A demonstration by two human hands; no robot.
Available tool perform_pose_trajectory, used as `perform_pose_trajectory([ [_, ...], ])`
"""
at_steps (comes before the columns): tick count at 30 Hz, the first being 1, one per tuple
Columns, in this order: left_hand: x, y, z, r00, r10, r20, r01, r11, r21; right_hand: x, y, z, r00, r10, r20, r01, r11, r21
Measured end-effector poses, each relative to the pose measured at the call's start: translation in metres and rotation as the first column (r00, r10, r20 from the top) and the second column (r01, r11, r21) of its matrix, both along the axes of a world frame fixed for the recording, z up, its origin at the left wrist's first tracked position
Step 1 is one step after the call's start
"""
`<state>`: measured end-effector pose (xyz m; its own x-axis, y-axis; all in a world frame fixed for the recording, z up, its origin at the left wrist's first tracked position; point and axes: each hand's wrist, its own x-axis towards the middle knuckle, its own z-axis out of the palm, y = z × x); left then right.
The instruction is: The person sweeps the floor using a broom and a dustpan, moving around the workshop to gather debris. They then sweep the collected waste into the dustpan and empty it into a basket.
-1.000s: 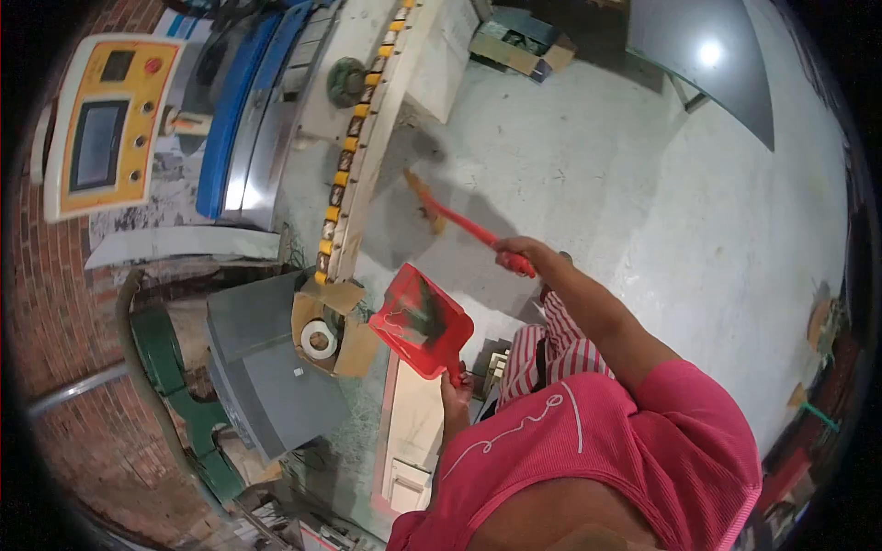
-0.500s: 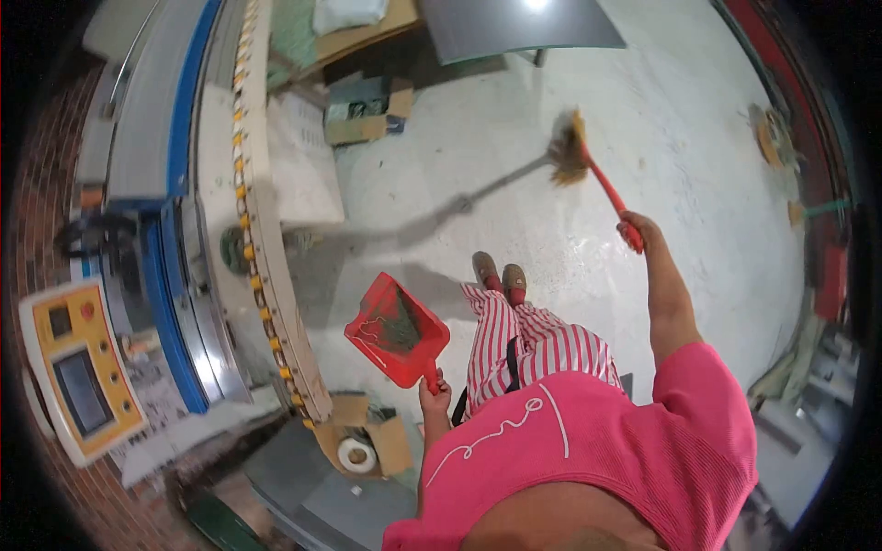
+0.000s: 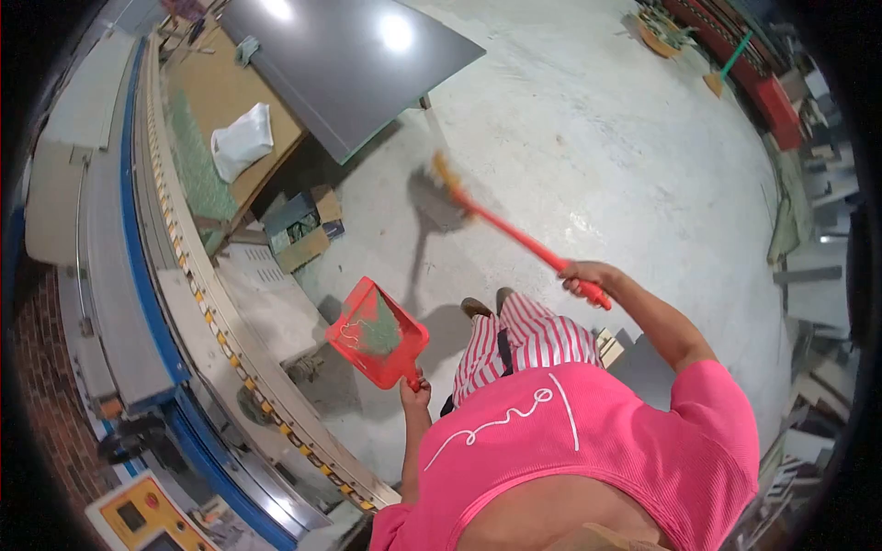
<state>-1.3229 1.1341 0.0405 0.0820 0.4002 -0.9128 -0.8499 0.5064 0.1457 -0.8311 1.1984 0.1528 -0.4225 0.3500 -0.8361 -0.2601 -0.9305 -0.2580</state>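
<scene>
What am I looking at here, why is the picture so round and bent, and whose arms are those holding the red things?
No machine is doing the work. This is one camera worn on a person's head, looking down through a very wide lens, which bends the edges. The pink shirt and red-and-white striped trousers are the wearer's own. The left hand grips a red plastic dustpan with some scraps in it. The right hand holds a red-handled brush with straw-coloured bristles out over the pale concrete floor. Along the left runs a long workshop machine with a blue rail. Near it are an open cardboard box and a dark grey panel.
</scene>
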Motion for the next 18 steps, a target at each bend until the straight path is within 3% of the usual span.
perform_pose_trajectory([
  [3,0.004,0.035,-0.001,0.998,-0.069,0.015,0.069,0.997,-0.046,-0.047,0.005,0.016,0.964,0.075,-0.256,-0.126,0.974,-0.189],
  [6,0.007,0.058,0.0,0.984,-0.172,-0.037,0.17,0.984,-0.042,-0.082,0.027,0.0,0.932,0.108,-0.345,-0.212,0.936,-0.281],
  [8,0.014,0.069,0.001,0.977,-0.213,-0.006,0.212,0.977,-0.035,-0.099,0.04,-0.018,0.778,0.586,-0.226,-0.612,0.788,-0.064],
  [11,0.037,0.087,0.013,0.965,-0.261,-0.04,0.258,0.964,-0.062,-0.107,0.052,-0.053,0.688,0.689,-0.227,-0.702,0.712,0.033],
  [13,0.052,0.094,0.015,0.962,-0.268,-0.044,0.264,0.961,-0.086,-0.083,0.053,-0.072,0.712,0.672,-0.204,-0.682,0.731,0.026],
  [15,0.071,0.099,0.018,0.972,-0.234,0.006,0.234,0.97,-0.067,-0.045,0.05,-0.115,0.847,0.442,-0.295,-0.474,0.879,-0.042],
  [18,0.101,0.106,0.023,0.976,-0.215,0.016,0.216,0.974,-0.062,0.048,0.065,-0.081,0.965,0.199,-0.171,-0.224,0.965,-0.137],
])
